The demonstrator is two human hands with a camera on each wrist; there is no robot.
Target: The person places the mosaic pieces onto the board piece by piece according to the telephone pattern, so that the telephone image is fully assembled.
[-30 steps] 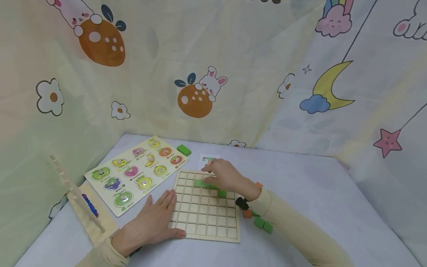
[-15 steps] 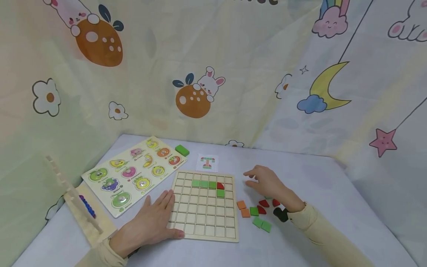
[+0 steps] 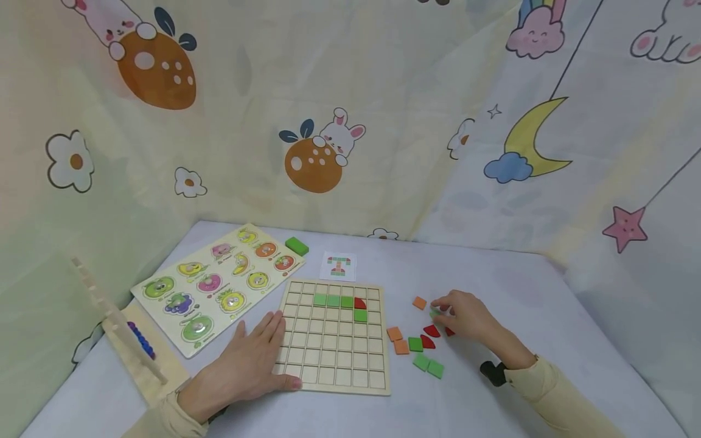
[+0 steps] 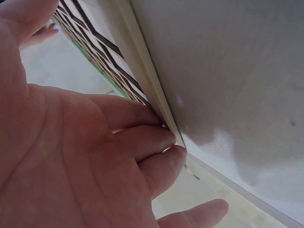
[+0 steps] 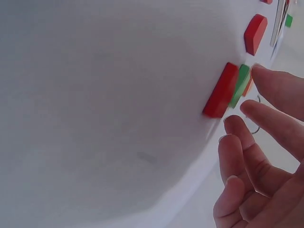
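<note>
My left hand [image 3: 246,359] rests along the left edge of the wooden grid board [image 3: 339,353], fingers extended and thumb at its near corner. In the left wrist view its fingertips [image 4: 164,137] touch the board's side. The board bears a row of green square tiles [image 3: 333,300], a red quarter-round tile [image 3: 359,303] at the row's right end and a green tile [image 3: 360,316] below that. My right hand [image 3: 465,316] is over the loose pieces, thumb and forefinger apart at either side of a green tile [image 5: 240,85]. A red piece [image 5: 222,90] lies beside that tile.
Loose orange tiles [image 3: 401,347], green tiles [image 3: 435,368] and red pieces [image 3: 431,331] lie right of the board. Behind it is a pattern card [image 3: 338,266]. A fruit puzzle board [image 3: 219,286], a green block [image 3: 297,246] and a wooden stand with beads [image 3: 141,339] are at the left.
My right hand has moved right, from over the board to the loose pieces, uncovering the red tile on the board and the pattern card. My left hand has stayed at the board's edge.
</note>
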